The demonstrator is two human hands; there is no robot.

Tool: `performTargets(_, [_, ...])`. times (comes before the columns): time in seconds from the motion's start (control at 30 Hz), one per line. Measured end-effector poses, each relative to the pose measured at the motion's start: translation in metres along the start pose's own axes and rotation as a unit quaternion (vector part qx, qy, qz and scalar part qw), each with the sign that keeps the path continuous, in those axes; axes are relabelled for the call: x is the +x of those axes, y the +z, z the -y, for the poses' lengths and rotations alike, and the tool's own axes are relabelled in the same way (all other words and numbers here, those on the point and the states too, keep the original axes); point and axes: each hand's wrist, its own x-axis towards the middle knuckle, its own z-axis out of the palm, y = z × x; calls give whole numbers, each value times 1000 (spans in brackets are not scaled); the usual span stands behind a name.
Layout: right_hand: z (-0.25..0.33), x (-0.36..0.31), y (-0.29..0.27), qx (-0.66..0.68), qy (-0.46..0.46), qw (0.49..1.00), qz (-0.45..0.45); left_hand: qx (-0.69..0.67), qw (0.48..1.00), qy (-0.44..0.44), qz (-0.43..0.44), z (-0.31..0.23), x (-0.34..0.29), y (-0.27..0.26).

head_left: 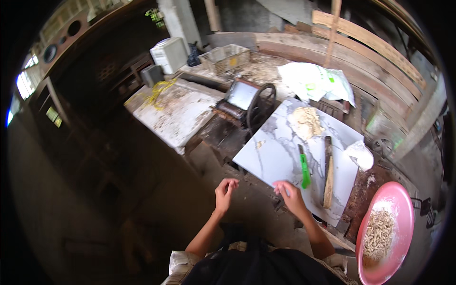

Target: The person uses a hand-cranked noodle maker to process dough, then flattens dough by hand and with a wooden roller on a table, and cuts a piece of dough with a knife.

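My left hand (pixel 225 194) is raised at the near side of the workbench, fingers loosely bent with the thumb apart, and nothing in it. At the near edge of a white marble-patterned slab (pixel 270 149) is my right hand (pixel 289 194), also empty, its thumb apart from its bent fingers; whether it touches the slab I cannot tell. On the slab lie a pale lump of dough (pixel 306 122), a knife with a green handle (pixel 305 172) and a wooden stick (pixel 328 180), dark at its far end. A white plastic bag (pixel 361 156) rests at the slab's right edge.
Left of the slab stands a roller machine with a dark handwheel (pixel 261 104). A pink basin (pixel 403 213) at the lower right holds many short pale strips. Behind are a white sack (pixel 316 80), a basket (pixel 225 58) and a white-topped table (pixel 173 118) with yellow cord (pixel 159 90).
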Motion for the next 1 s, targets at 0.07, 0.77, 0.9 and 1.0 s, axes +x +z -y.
performTargets(0.07, [5, 26, -29, -26, -15, 998, -52, -36, 999, 13, 36, -11, 44, 35])
performTargets(0.77, [-204, 292, -214, -330, 250, 898, -149, 124, 946, 139, 265, 85, 357, 344])
performTargets(0.9, [-204, 309, -216, -316, 341, 875, -131, 126, 958, 123, 226, 79, 359, 355])
performTargets(1.0, [-209, 315, -209, -281, 420, 833, -225, 52, 968, 132, 208, 72, 354, 354])
